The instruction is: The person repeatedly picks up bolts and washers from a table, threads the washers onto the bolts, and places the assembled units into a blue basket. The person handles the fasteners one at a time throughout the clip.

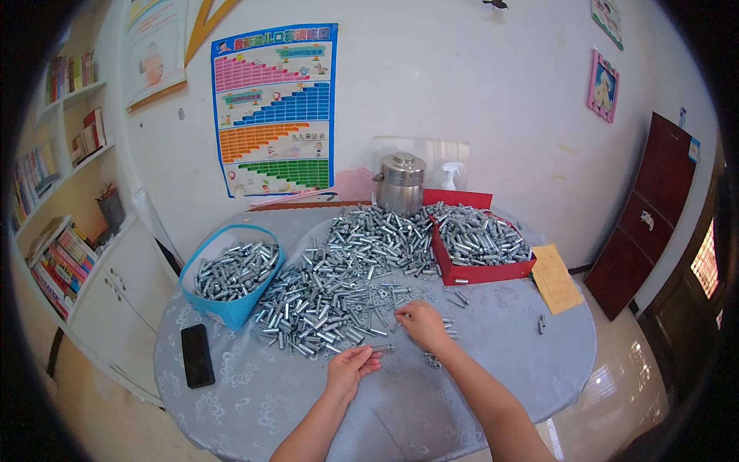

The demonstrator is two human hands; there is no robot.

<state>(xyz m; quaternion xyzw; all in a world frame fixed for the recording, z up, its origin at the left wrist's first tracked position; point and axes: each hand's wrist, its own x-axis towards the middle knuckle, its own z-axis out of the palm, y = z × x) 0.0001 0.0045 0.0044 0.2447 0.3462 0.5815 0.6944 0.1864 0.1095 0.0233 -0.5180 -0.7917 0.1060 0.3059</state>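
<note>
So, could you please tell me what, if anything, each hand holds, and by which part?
The left hand holds a metal fastener by its left end; whether the right hand holds anything cannot be told.

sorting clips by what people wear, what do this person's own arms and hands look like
The left hand and right hand are bare, without gloves. The left forearm and right forearm show no sleeve, watch or bracelet within the frame. Small rings are too fine to rule out.
</note>
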